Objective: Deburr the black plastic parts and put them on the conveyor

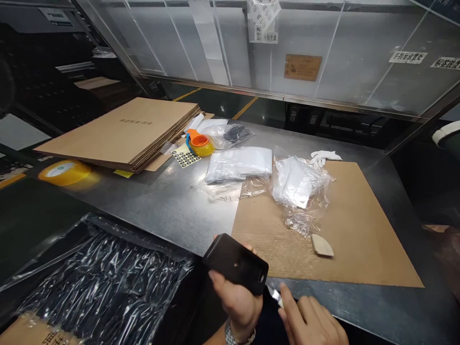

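Note:
My left hand [239,304] is closed around a black rectangular casing [233,263], tilted, with a small hole in its face and an oblong slot near one end. A metal watch band circles that wrist. My right hand [311,318] is closed on a small knife [276,294], its bright pointed blade close to the casing's lower right corner; most of its handle is hidden by my fingers. From this angle I cannot tell whether the blade touches the casing. Both hands are at the near edge of the metal table [183,211].
A cardboard sheet [366,230] carries a beige wedge-shaped pad [322,246] and clear bags of white pieces [296,182]. A flat cardboard stack [118,129], tape roll [64,171], tape dispenser [199,142] and white glove [325,157] lie around. Plastic-wrapped black items [115,273] fill the lower left.

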{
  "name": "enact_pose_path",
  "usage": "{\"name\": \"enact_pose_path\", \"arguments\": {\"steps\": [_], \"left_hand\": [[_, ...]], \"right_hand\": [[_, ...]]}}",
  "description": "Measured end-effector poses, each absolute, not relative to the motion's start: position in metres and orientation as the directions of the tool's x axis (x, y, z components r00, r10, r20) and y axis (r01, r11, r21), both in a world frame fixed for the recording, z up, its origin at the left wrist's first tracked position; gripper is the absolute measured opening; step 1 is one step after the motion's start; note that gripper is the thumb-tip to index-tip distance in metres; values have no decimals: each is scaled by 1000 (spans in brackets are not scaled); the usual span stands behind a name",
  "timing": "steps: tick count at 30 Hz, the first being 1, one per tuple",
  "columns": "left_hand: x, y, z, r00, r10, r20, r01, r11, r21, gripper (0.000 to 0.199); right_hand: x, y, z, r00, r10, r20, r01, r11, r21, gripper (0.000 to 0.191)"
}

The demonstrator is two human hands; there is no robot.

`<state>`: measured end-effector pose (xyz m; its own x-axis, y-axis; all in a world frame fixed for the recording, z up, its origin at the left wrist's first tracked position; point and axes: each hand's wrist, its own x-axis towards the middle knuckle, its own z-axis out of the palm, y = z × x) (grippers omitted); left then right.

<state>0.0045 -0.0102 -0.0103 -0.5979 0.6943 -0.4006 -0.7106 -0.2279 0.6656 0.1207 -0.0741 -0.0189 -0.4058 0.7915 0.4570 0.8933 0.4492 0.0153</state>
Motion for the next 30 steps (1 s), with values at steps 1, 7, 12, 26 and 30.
{"name": "enact_pose_path", "arguments": {"steps": [1,7,12,26,30], "left_hand": [[4,-10,-10,-576,696,-430,-732,-205,650,51],[-1,-7,-5,-414,692,-591,-840,-40,540,51],[0,-9,-6,-356,720,-596,-842,30,539,53],[11,-15,-33,-338,687,-643,-778,181,602,58],[10,-8,-30,-320,656,-683,-812,181,554,55]], "right_hand": [[123,-73,-18,-397,798,453,896,445,2,30],[139,-69,-19,-406,839,363,859,486,-163,32],[141,-69,-16,-435,850,297,770,522,-367,31],[97,-53,-32,-266,746,610,560,635,-532,16],[100,-60,-43,-289,807,515,454,589,-668,13]]}}
